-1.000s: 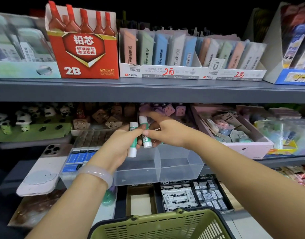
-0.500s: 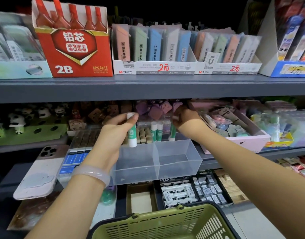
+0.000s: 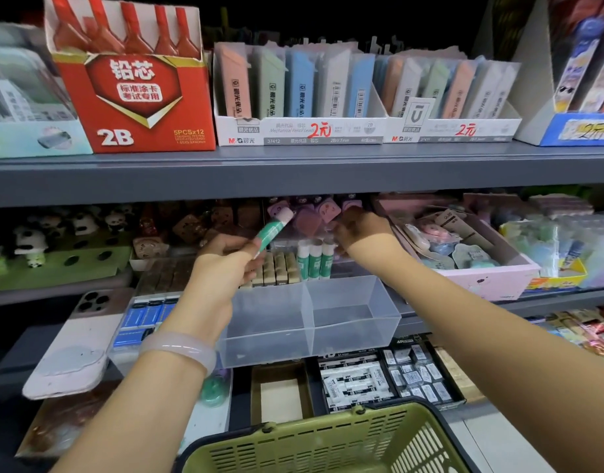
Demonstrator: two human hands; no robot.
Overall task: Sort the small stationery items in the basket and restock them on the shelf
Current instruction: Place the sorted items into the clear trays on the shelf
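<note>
Holding one green glue stick [image 3: 271,231] in L hand [image 3: 225,268], white cap tilted up-right over middle shelf; R hand [image 3: 357,230] reaching deep behind three upright glue sticks [image 3: 315,256], finger state can't tell. Best to right stick, set it upright beside row's left end w/o knocking the others, near stamp blocks [image 3: 280,268]. Clear divided bin [image 3: 311,319] at shelf front edge, green basket [image 3: 328,442] below, dim aisle.
</note>
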